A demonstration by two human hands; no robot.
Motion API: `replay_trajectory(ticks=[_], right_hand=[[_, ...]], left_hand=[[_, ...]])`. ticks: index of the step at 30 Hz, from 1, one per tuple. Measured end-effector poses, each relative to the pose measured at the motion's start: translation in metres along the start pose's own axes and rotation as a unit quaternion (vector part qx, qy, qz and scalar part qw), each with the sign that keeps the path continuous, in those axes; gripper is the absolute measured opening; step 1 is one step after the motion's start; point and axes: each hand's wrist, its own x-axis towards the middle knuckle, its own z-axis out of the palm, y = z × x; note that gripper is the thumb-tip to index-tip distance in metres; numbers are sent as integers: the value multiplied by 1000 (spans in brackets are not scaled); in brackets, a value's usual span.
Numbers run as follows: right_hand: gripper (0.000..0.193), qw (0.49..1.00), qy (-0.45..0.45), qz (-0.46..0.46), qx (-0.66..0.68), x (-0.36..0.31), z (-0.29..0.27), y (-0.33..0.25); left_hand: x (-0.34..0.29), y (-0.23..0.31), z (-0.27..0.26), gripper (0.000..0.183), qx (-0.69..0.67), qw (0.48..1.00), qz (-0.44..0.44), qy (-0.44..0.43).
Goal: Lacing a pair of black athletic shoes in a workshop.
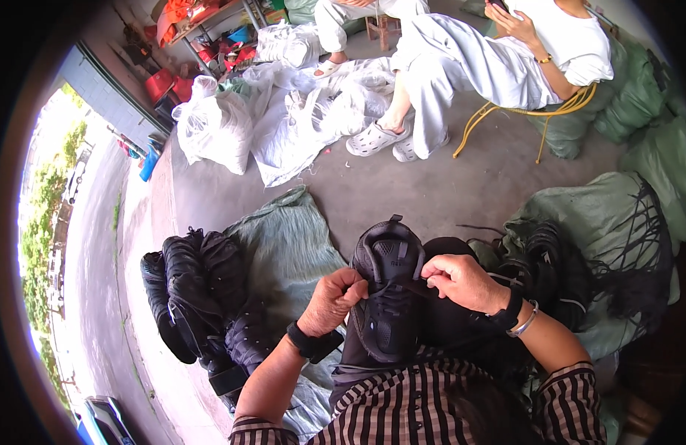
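Note:
A black lace-up sports shoe (387, 326) rests on my lap, its toe toward me and its padded collar and heel loop pointing away. My left hand (332, 300) is closed in a pinch at the shoe's left edge. On the other side my right hand (465, 283) pinches too, just off the shoe's right edge. A dark shoelace (392, 286) stretches across the tongue between both hands. The lace ends inside my fingers are hidden. Dark bands circle both wrists, and a silvery bangle is on the right one.
Several black shoes (202, 289) are stacked to my left beside a green woven sack (283, 237). More dark shoes (547, 259) and a sack strewn with black laces (628, 245) lie right. Ahead, a person sits on a yellow-framed chair (558, 110) near white bags (217, 126).

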Motion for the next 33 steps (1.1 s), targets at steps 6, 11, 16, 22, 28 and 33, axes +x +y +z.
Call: replay_trajectory(ticks=[6,11,16,22,28,33], right_hand=[[6,999,7,-21,-28,2,1,-2],[11,986,26,-95,-132,3,0,-3],[11,853,49,-338,-394,12,-10,-15],[7,840,-78,-276,-459,26,-10,-38],[14,894,-113,-123,-416,41,8,-29],[13,955,-95,-62,-276,39,6,-24]], left_hand=[[2,3,8,20,-16,999,-15,40],[10,31,21,7,359,922,93,112],[22,57,-10,22,400,885,230,59],[45,71,-26,23,521,757,355,-173],[48,73,-19,19,516,772,312,-202],[47,74,-4,16,492,838,161,-171]])
